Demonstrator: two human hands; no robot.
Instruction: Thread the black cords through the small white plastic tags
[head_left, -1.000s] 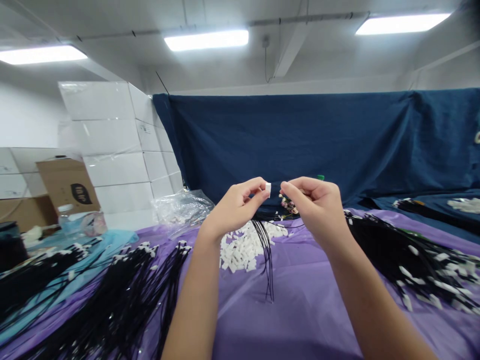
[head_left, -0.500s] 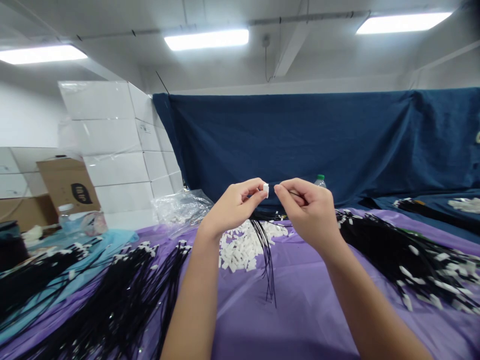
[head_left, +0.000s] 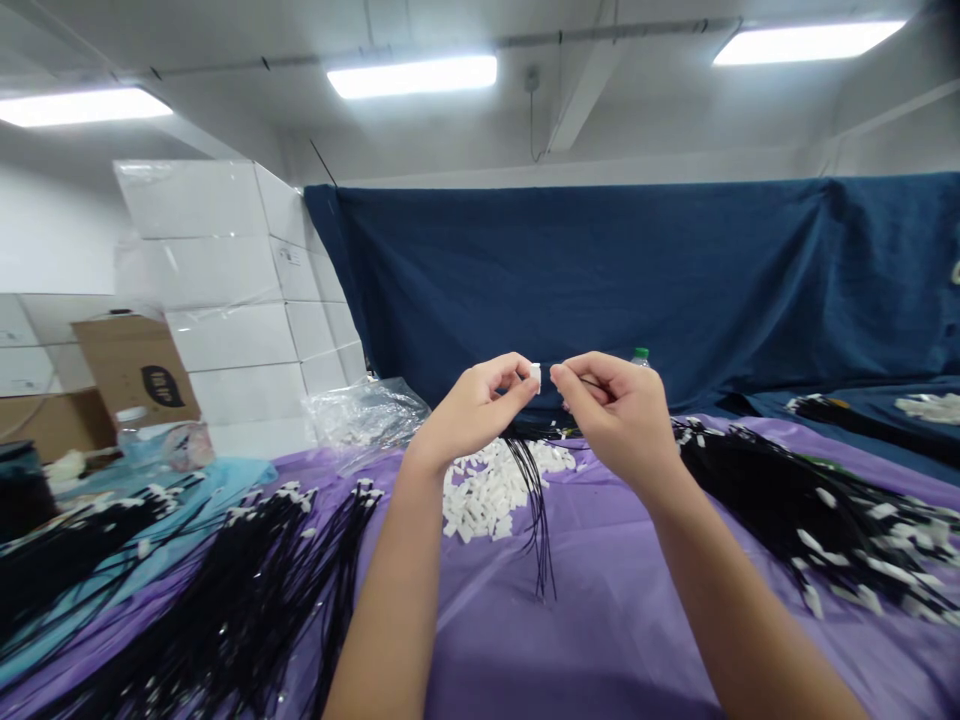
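My left hand pinches a small white plastic connector housing between thumb and forefinger. Below that hand hangs a bunch of thin black wires; the hand hides their upper ends. Facing it across a narrow gap, my right hand has thumb and forefinger pressed together on a thin black wire, of which only a short stretch shows. The wire's tip is too small to make out. Behind the hanging wires, a pile of loose white housings lies on the purple cloth.
Bundles of black wires with white ends lie at left and right. Beyond the pile are a crumpled clear plastic bag and a green-capped bottle. White boxes are stacked behind, beside a dark blue curtain.
Both hands stay nearly in place. The white housing has shifted slightly right and turned a little, and the hanging wires have swayed slightly.
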